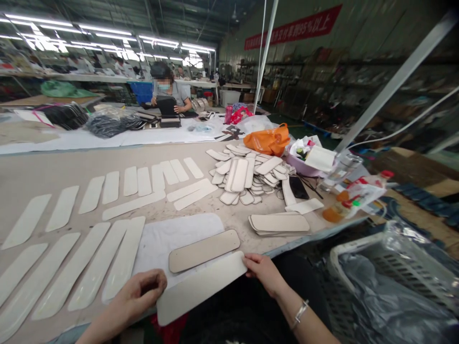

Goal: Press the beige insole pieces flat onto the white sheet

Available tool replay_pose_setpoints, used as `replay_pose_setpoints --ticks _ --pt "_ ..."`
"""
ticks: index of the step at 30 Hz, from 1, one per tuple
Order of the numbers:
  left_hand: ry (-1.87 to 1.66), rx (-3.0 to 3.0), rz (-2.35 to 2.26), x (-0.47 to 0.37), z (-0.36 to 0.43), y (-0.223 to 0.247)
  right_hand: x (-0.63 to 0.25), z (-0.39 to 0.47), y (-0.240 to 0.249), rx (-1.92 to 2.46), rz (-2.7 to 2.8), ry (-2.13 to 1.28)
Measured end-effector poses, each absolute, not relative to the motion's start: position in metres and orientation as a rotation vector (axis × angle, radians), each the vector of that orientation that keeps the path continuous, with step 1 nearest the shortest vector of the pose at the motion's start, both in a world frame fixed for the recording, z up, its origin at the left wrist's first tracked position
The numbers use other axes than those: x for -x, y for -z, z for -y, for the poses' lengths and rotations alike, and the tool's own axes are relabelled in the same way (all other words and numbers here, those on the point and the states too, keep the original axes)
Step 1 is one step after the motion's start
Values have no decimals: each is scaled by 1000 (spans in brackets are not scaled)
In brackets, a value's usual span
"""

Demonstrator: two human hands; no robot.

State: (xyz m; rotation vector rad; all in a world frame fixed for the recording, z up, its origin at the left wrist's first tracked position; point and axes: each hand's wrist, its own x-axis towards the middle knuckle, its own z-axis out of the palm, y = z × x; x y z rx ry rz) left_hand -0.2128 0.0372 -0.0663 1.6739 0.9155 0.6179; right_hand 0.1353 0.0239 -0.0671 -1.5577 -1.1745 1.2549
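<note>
Gripping white strip [201, 288] at both ends | left hand [141, 292] pinched closed | right hand [263, 271] fingertips clamped | beige piece [203, 250] just beyond.

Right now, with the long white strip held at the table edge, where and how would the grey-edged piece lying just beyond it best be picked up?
The grey-edged piece lies flat on the white cloth, tilted, right end higher. It is thin, so pinch a rounded end, likely the right one, coming from the right hand side. The white strip, held by both hands, covers the near approach; the left hand is farther off.
</note>
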Motion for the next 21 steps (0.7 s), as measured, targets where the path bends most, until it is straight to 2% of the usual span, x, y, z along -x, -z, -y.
replay_pose_setpoints --ticks 5,9,21 --pt "-631 -1541 -1019 215 -78 86 -132 -67 58 1816 1451 -759" --pt "-639 -1477 -1173 206 -111 97 -129 -97 58 1918 1473 -591" --pt "-490 -1558 -1454 192 -143 126 -131 -115 66 2093 1557 -450"
